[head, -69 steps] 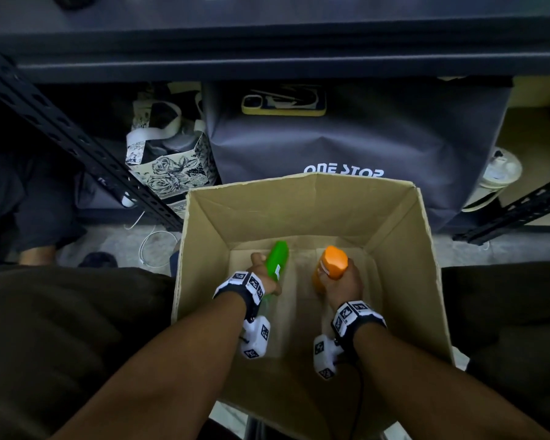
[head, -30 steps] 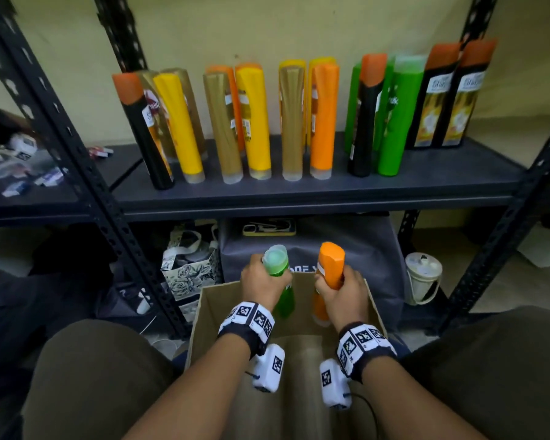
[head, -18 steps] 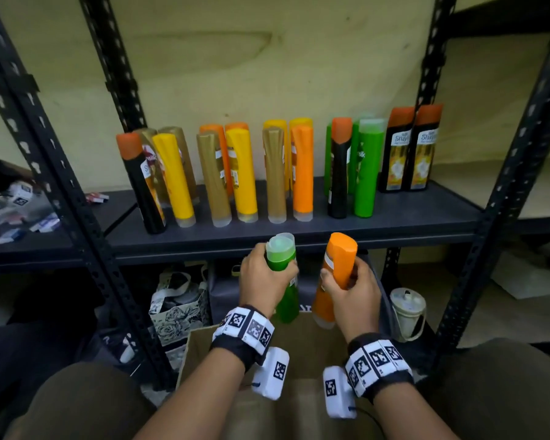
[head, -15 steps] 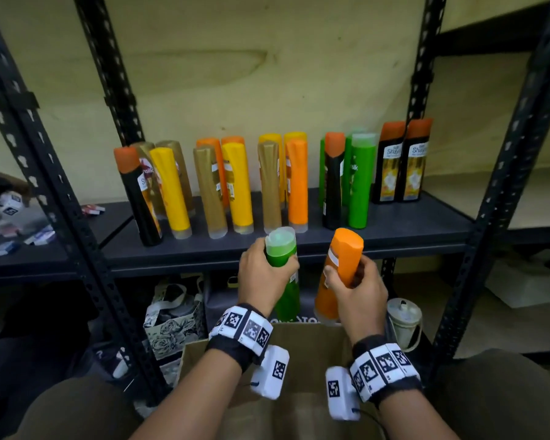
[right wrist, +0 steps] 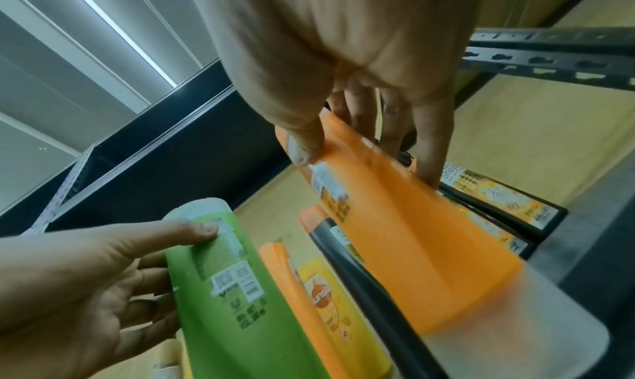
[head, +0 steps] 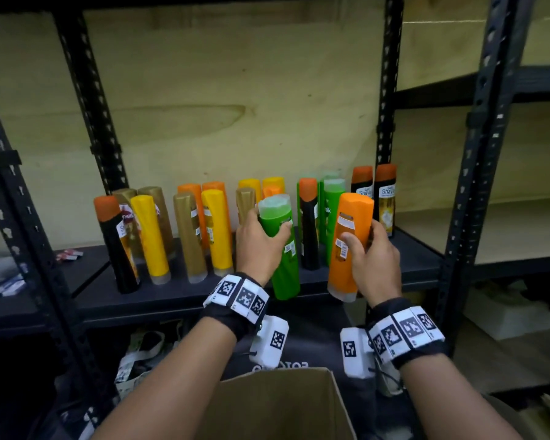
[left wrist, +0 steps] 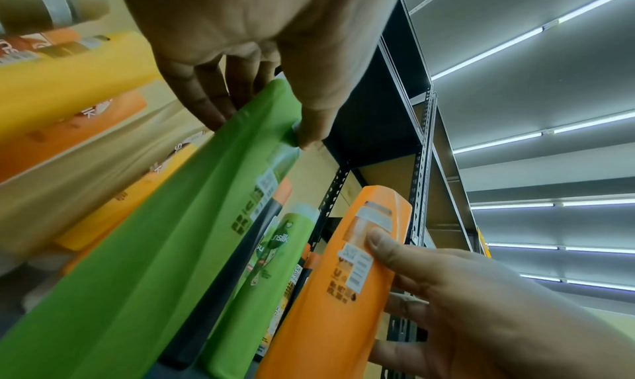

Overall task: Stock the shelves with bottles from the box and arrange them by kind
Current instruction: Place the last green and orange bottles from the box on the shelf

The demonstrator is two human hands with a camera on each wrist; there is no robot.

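Note:
My left hand (head: 259, 246) grips a green bottle (head: 281, 249) upright, just in front of the dark shelf (head: 172, 293). My right hand (head: 370, 262) grips an orange bottle (head: 346, 249), tilted slightly left, at the shelf's front edge. In the left wrist view the green bottle (left wrist: 164, 249) fills the middle and the orange bottle (left wrist: 336, 290) is at the right. In the right wrist view the orange bottle (right wrist: 405, 222) is under my thumb and the green bottle (right wrist: 233, 290) stands left. The cardboard box (head: 277, 404) sits below my wrists.
Several gold, yellow, orange, green and black bottles stand in a row on the shelf, green ones (head: 331, 214) right of centre, black ones (head: 385, 198) far right. Black uprights (head: 470, 192) frame the bay. A dark bag (head: 315, 341) lies under the shelf.
Both hands have lifted the green and orange bottles out of the box and up to shelf level, moving forward toward the row of bottles. My view has tilted up.

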